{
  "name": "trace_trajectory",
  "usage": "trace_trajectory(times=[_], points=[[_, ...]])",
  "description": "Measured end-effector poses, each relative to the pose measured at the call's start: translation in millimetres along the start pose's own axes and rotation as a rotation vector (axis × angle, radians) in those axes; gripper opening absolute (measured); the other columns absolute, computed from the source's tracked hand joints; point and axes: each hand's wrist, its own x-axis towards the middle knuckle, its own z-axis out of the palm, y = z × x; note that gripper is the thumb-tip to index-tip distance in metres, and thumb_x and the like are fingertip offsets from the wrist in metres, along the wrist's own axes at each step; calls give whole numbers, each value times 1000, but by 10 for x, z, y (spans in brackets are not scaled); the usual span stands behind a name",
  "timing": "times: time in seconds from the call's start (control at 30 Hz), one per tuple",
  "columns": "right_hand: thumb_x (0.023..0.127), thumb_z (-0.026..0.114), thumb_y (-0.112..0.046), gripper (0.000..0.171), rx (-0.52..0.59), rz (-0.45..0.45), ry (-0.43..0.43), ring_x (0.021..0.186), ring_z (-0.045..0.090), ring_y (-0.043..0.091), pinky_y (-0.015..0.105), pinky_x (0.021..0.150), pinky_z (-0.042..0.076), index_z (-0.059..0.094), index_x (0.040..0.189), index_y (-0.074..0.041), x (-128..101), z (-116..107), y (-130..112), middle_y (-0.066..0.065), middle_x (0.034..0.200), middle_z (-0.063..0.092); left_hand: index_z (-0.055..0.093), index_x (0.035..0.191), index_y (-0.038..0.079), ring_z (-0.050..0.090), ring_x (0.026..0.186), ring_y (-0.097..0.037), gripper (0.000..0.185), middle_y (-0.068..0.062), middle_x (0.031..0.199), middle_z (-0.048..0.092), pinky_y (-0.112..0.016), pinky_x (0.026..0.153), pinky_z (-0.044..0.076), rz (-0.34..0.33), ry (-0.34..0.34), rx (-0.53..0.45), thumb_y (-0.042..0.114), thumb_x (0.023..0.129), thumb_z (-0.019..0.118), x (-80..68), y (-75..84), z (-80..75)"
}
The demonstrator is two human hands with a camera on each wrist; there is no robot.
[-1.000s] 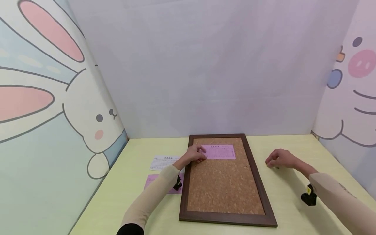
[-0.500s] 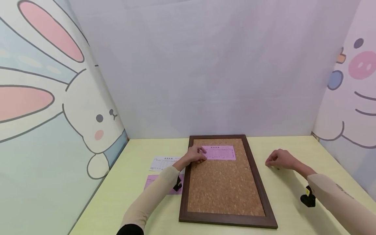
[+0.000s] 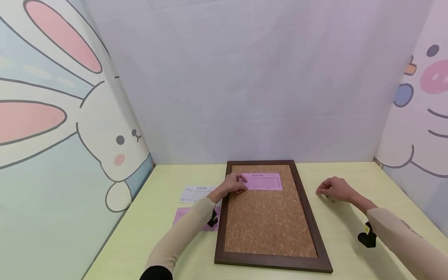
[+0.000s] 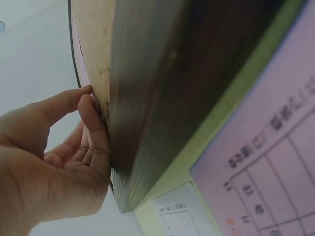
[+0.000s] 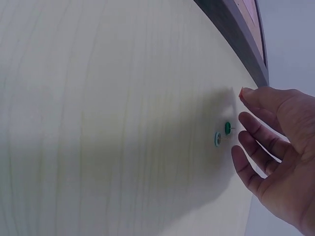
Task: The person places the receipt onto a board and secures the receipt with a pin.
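Observation:
A cork board (image 3: 269, 221) in a dark wooden frame (image 4: 162, 98) lies flat on the pale yellow table (image 3: 164, 233). A pink printed slip (image 3: 264, 181) lies across its far end. My left hand (image 3: 235, 183) rests on the slip's left end, fingers pressing it by the frame's edge (image 4: 49, 162). My right hand (image 3: 332, 189) hovers over the table to the right of the board, fingers relaxed and holding nothing (image 5: 275, 157). Two green push pins (image 5: 224, 133) lie on the table just beyond its fingertips.
A white printed sheet (image 3: 196, 193) and another pink sheet (image 3: 190, 217) lie on the table left of the board. Cartoon panels close in the left and right sides, and a plain wall stands behind.

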Motion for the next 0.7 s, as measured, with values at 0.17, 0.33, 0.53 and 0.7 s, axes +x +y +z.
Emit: trace_trajectory(times=[0.17, 0.33, 0.53, 0.7], points=[[96, 70, -15, 15, 26, 0, 25, 73, 60, 1, 24, 62, 48, 78, 94, -3, 16, -9, -74, 5, 86, 76, 69, 112, 0, 56, 58, -9, 27, -1, 74, 62, -17, 50, 47, 6, 3, 8, 8, 88, 77, 13, -5, 13], [96, 70, -16, 15, 52, -5, 38, 75, 61, -1, 24, 61, 47, 79, 95, -4, 69, 18, -154, 7, 89, 77, 69, 111, 1, 56, 59, -9, 26, -1, 75, 62, -16, 50, 47, 3, 9, 10, 9, 88, 78, 26, -31, 27], [97, 70, -18, 16, 85, -3, 43, 75, 62, 3, 25, 60, 47, 79, 97, -4, 152, 104, -220, 8, 91, 77, 69, 110, 1, 56, 58, -9, 26, -1, 75, 62, -17, 50, 47, 1, 12, -1, 9, 88, 78, 37, -34, 26], [96, 71, -19, 15, 70, -41, 74, 78, 65, 5, 25, 65, 49, 80, 95, -7, 244, 187, -285, 4, 89, 77, 69, 110, 0, 55, 58, -9, 26, -1, 73, 61, -17, 50, 46, 3, 13, -5, 8, 87, 78, 33, -22, 23]])
